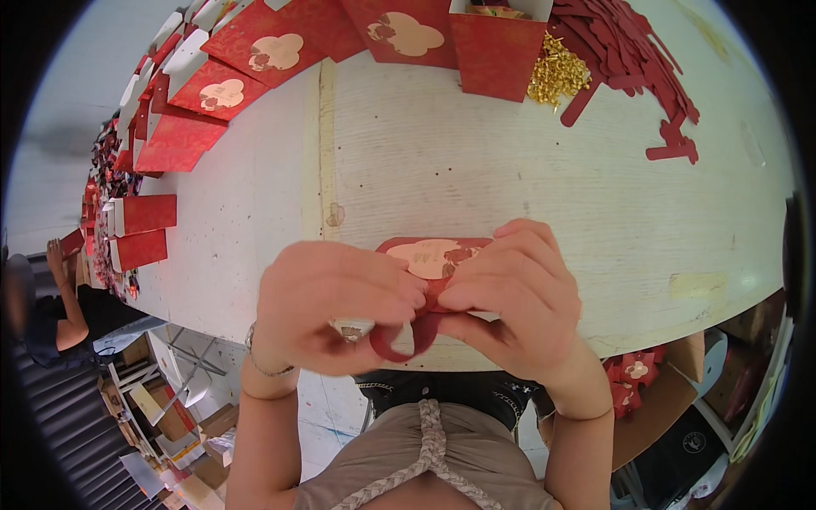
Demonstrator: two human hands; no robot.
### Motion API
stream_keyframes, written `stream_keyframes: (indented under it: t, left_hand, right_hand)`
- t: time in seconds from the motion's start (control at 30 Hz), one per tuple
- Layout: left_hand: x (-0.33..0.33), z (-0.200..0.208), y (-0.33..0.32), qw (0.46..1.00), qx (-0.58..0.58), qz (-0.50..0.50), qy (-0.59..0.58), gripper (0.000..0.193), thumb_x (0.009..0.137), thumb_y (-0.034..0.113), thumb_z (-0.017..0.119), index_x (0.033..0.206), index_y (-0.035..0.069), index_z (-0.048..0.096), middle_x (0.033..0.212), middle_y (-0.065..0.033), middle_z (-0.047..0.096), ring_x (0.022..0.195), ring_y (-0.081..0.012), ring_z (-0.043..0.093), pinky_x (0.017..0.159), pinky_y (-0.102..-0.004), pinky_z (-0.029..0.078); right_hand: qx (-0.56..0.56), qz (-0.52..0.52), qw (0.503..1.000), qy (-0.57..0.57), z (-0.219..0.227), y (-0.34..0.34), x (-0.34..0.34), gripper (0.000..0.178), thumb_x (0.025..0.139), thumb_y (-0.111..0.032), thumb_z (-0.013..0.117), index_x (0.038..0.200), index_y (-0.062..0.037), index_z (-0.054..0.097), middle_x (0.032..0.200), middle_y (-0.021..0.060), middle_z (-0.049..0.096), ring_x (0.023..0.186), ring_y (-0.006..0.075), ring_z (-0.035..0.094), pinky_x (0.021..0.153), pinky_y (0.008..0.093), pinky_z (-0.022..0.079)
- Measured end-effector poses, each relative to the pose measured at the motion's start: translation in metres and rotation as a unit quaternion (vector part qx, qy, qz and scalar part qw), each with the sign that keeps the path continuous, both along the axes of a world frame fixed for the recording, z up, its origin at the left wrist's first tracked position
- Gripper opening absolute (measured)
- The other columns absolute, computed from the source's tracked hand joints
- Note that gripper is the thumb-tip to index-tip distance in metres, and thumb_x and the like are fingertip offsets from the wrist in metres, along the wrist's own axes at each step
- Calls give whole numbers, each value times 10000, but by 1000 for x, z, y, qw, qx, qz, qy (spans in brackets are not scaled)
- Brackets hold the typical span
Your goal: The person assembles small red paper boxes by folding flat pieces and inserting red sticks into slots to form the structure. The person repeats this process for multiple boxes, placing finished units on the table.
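In front of me at the table's near edge lies a red paper box (394,246) with a cream flower-shaped label (420,257). A dark red paper strip (393,347) curls in a loop below it. My left hand (336,297) is closed at the box's left side, its fingertips pinched by the strip. My right hand (518,297) is closed over the box's right side, its thumb along the strip's right end. The fingertips of both hands meet near the middle and hide where strip and box touch.
Red boxes (263,51) stand in an arc along the far and left table edge. One red box (501,59) stands beside a pile of gold fasteners (557,75) and heaped dark red strips (616,47). A carton (671,408) with red pieces is at my right; another person (72,306) sits far left.
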State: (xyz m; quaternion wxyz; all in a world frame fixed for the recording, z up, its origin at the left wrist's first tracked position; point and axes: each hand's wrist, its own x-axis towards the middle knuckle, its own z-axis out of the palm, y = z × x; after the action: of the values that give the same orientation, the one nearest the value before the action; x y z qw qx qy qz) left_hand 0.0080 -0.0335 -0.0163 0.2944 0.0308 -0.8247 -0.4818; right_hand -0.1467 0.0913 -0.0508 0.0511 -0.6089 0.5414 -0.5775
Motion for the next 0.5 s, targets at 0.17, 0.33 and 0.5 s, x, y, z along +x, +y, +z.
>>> stream_keyframes:
  t: [0.17,0.33,0.5]
  left_hand:
    - [9,-10,1,1000,-5,-15,-23,289,651,53,779,923,30,684,944,-109,643,833,-235,642,711,-305,539]
    - [8,-10,-1,997,-18,10,-76,245,720,110,772,930,8,698,947,-119,622,872,-214,622,743,-278,523]
    - [13,-17,0,993,-103,30,-43,283,671,66,766,942,25,697,976,-85,631,811,-222,623,661,-298,521]
  right_hand:
    - [-18,31,999,36,-3,1,-3,275,580,-164,772,799,-70,634,798,11,598,700,186,536,657,325,415]
    - [-58,13,997,55,-3,-2,0,275,570,-172,770,785,-57,644,783,10,584,692,185,530,643,321,417]
    - [-54,17,997,55,-4,-1,0,283,575,-162,780,802,-61,643,800,13,591,690,189,530,642,321,423]
